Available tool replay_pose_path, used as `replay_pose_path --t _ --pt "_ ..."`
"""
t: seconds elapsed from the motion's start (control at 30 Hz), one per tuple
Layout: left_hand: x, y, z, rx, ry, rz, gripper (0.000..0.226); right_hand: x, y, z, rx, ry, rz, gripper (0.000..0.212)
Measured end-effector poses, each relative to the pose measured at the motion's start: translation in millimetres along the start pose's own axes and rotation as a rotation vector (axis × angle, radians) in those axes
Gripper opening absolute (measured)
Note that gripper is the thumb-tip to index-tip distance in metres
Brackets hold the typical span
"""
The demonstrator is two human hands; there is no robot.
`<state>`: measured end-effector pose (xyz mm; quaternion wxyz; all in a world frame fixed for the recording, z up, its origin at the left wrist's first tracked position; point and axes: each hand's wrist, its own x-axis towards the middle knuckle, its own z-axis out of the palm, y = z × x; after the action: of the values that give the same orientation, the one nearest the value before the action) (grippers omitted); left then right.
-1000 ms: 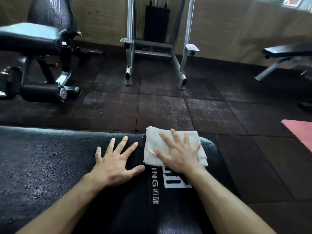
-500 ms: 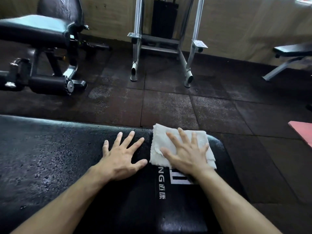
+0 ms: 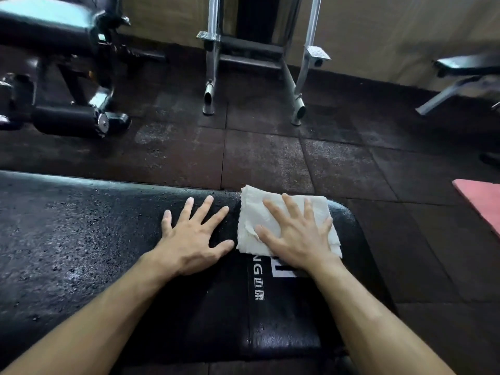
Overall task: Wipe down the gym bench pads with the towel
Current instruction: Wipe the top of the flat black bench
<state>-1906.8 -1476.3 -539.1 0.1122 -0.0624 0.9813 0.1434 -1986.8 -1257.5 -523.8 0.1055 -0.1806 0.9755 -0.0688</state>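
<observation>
Head view, single entry.

Bench pad (image 3: 81,239): black, grainy, speckled and faintly wet-looking along the left stretch; lying crosswise in the foreground, rounded end at right. White lettering printed near that end, partly hidden under the right wrist.

Towel (image 3: 254,215): white, folded to a rough square, lying flat on the pad close to its right end, far corner reaching the pad's far edge. Folded thick, likely to give a firm wiping face.

Right hand (image 3: 300,236): flat on top of the towel, fingers straight and spread, gripping nothing; palm pressing the cloth down. Spread likely chosen to push the whole square along instead of bunching it.

Left hand (image 3: 192,239): flat on bare pad just beside the towel's left edge, fingers straight and fanned, thumb tip near the cloth but apparently not touching. Holding nothing; probably braced there as a prop for body weight.

Stage, by judgement: wiping under way at the right end, the long left stretch probably still to do.

Surroundings: dark rubber floor tiles (image 3: 270,163); steel machine frame (image 3: 257,55) against the far wall; second padded bench (image 3: 48,28) upper left; another bench (image 3: 470,66) far right; red mat (image 3: 484,201) at the right edge.
</observation>
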Motion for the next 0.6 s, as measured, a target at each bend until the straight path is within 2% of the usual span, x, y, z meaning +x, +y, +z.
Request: replay_pose_path --t 0.17,0.3,0.4,0.5,0.6 --pt "-10.1 3.1 1.8 0.025 0.025 0.000 0.077 -79.5 2.7 19.9 -0.068 0.063 -0.046 0.073" --pt "-8.7 5.7 -1.7 0.054 0.019 -0.004 0.077 -142.3 -0.4 24.5 -0.050 -0.018 -0.043 0.074" --pt "-6.3 6.0 -0.9 0.058 0.031 -0.010 0.076 -116.6 1.4 24.5 -0.052 -0.017 0.005 0.077" --pt "-6.1 7.1 2.0 0.077 0.059 -0.031 0.075 -67.8 -4.1 16.7 -0.019 0.018 -0.024 0.078" --pt "-18.2 11.9 -1.0 0.067 0.041 -0.028 0.073 -81.4 -6.4 21.8 -0.046 0.044 -0.037 0.076"
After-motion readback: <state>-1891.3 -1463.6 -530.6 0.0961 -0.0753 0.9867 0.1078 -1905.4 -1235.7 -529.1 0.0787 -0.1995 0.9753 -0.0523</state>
